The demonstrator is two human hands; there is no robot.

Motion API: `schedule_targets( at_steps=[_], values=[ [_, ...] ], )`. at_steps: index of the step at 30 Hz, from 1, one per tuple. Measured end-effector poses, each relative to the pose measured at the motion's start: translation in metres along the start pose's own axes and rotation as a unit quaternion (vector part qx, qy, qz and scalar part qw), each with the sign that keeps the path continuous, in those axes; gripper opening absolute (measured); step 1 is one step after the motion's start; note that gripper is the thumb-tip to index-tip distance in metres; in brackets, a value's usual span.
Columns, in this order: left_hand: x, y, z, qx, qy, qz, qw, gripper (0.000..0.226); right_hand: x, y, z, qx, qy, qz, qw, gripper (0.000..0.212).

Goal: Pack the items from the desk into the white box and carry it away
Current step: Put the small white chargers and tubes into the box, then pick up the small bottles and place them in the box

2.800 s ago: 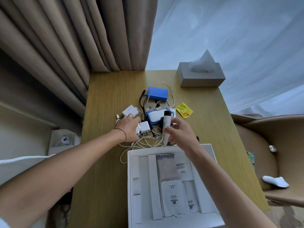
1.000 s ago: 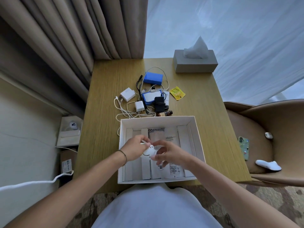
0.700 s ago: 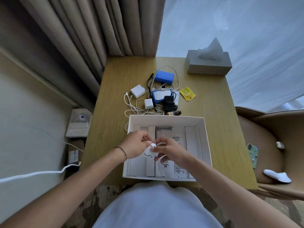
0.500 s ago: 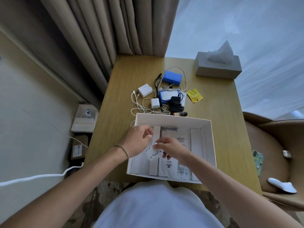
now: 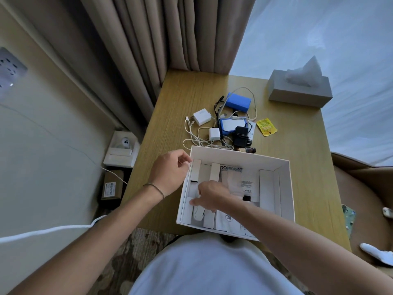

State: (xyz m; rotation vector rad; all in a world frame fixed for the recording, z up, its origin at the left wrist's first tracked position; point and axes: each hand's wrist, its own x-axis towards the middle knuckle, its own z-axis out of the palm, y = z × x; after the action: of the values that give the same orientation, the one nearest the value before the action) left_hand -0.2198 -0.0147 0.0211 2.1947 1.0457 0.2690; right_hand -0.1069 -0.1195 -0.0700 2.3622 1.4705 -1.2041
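The white box (image 5: 240, 153) lies open at the desk's near edge, with cardboard dividers and paper leaflets inside. My right hand (image 5: 212, 195) reaches into its left part, fingers on a white coiled cable (image 5: 197, 213) lying low in the box. My left hand (image 5: 170, 173) hovers at the box's far-left corner with its fingers curled and nothing visible in them. Beyond the box lie a blue power bank (image 5: 238, 102), a white charger brick (image 5: 202, 117), a small white plug (image 5: 214, 134), a black adapter (image 5: 240, 136), a yellow sachet (image 5: 266, 126), a small brown bottle (image 5: 247, 150) and loose white cables (image 5: 193, 139).
A grey tissue box (image 5: 297, 92) stands at the desk's far right corner. Curtains hang behind the desk. A brown chair (image 5: 365, 188) sits to the right. Small boxes (image 5: 121, 150) and a white cord (image 5: 53, 229) lie on the floor at the left.
Both hands carried the white coiled cable from the desk pile over the box. My right hand has lowered it into the left part, and my left hand has drawn back to the rim.
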Motion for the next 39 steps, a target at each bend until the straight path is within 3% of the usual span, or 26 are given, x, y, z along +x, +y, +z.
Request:
schedule_targets(
  at_steps=[5,11,15,21,24,31,39],
  values=[
    [0.001,-0.007,-0.002,0.0,0.004,-0.018,1.0,0.013,0.001,-0.002,0.005,-0.003,-0.065,-0.013,0.998,0.05],
    [0.014,-0.009,0.0,-0.004,0.002,-0.02,1.0,0.012,0.0,-0.005,0.011,-0.041,-0.085,-0.031,0.995,0.051],
    [0.028,-0.005,0.001,-0.006,-0.007,-0.009,1.0,0.013,-0.008,-0.002,0.002,0.015,-0.014,-0.02,1.0,0.049],
    [0.063,0.008,0.003,0.006,-0.009,0.022,1.0,0.015,-0.019,0.012,-0.063,0.043,0.221,-0.032,0.974,0.034],
    [0.087,0.018,0.007,0.023,-0.03,0.028,0.999,0.015,-0.017,0.023,-0.104,0.082,0.295,-0.013,0.952,0.025],
    [0.141,0.034,0.031,0.093,-0.097,0.009,0.991,0.018,-0.003,0.051,-0.159,0.136,0.295,0.06,0.944,0.023],
    [0.183,0.028,0.081,0.149,-0.142,-0.043,0.978,0.025,0.026,0.081,-0.175,0.15,0.288,0.094,0.941,0.021]
  ],
)
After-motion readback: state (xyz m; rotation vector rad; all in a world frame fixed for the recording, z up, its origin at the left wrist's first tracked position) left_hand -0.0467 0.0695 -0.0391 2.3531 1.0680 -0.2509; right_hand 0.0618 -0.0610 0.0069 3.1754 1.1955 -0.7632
